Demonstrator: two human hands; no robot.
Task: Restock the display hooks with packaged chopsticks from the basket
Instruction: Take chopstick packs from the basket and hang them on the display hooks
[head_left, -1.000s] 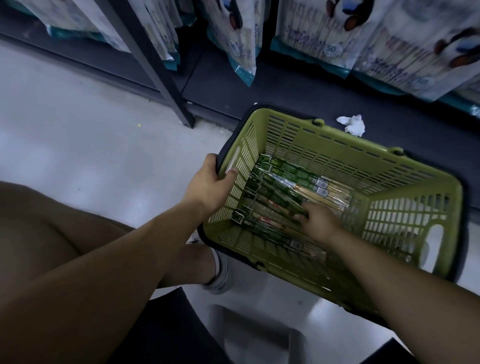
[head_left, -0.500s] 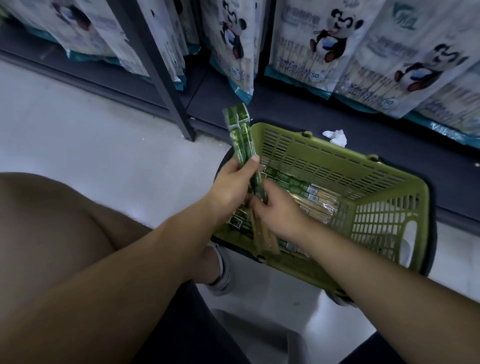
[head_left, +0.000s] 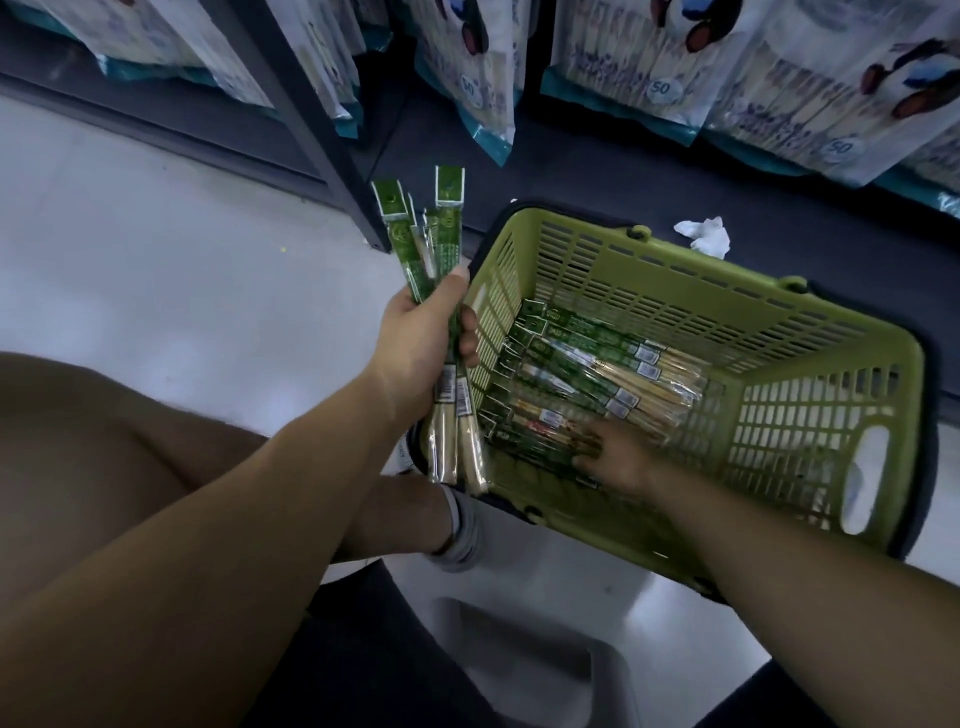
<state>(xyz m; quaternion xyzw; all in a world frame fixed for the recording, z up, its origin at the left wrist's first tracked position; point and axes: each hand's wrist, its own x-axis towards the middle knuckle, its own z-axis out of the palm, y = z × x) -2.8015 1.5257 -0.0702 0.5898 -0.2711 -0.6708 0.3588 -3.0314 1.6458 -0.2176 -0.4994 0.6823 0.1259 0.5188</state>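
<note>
Left arm reaches forward over my bent knee, left hand (head_left: 415, 343) level with the basket's (head_left: 727, 280) left wall and just outside it. Its fingers are clenched around a bunch of chopstick packs (head_left: 441, 249) held near upright, green header tabs up, bare wooden ends down past the basket's near-left corner. Two tabs read clearly and thinner edges sit between them, so at least three packs; exact count unclear. Right arm comes in over the basket's near rim, right hand (head_left: 618, 457) palm down on the near side of the remaining packs (head_left: 597, 374). Its fingers lie on the wrappers but are blurred, so I can't tell whether they grasp one or just rest there. Those packs lie flat in a row across the basket's left half, tabs toward its left wall; at least six, overlapping too much for a firm number. The basket's right half shows bare mesh bottom. One basket, on pale floor (head_left: 182, 234), far rim close to the dark bottom shelf (head_left: 597, 182). One crumpled tissue (head_left: 704, 236) sits on that shelf just beyond the far rim. One shelf post (head_left: 322, 130) stands beyond the far-left corner. Hanging bags (head_left: 649, 52) above the shelf, three "50" marks visible. Bare floor runs left of the basket. My foot in a grey sock (head_left: 462, 530) is just beside its near-left corner.
</note>
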